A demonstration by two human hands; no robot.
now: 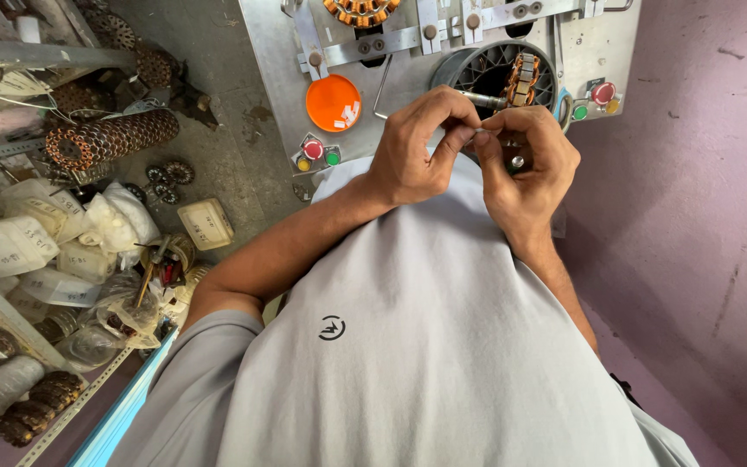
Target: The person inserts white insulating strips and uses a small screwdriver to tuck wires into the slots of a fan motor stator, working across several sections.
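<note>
Grey metal machine panel (270, 52) carries an orange round disc (333, 102), red push buttons (313, 149) and green push buttons (332, 157). A copper-wound stator (359, 10) sits at its top edge. On the floor left: a stacked roll of dark laminations (110, 137), white plastic bags (118, 216), a cream rectangular container (206, 223). Pink wall (702, 173) at right.

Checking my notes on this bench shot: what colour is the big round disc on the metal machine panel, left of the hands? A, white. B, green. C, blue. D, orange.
D: the large round disc on the grey machine panel, up and to the left of the left hand, is plainly orange.
</note>
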